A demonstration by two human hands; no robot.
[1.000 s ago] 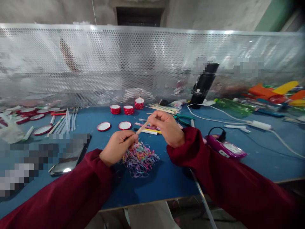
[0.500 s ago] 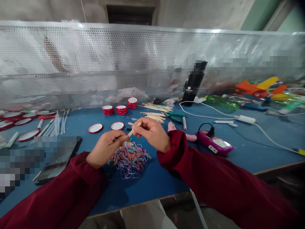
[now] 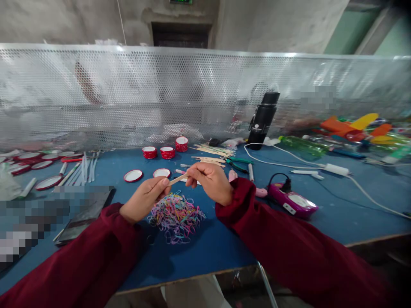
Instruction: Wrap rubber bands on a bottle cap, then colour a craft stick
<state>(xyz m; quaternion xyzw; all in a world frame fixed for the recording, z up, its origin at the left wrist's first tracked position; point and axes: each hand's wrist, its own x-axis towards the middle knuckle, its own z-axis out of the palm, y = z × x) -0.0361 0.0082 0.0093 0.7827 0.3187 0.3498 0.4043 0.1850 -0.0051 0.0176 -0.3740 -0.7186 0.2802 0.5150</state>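
Now fingers of my left hand (image 3: 144, 199) and right hand (image 3: 210, 184) pinch a thin pale wooden stick (image 3: 177, 179) endwise, above the heap of coloured rubber bands (image 3: 175, 214); a slack pinch may drop it.

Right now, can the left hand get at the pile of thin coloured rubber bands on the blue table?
Probably yes. The left hand hovers right beside the pile of thin coloured rubber bands, nothing between them; but its fingertips pinch the thin wooden stick shared with the right hand.

Front strip of the surface (image 3: 218, 250) bare
We meet rubber bands (image 3: 176, 216), then red lids (image 3: 162, 173) and wooden sticks (image 3: 208, 159); a perforated screen (image 3: 160, 94) walls the back.
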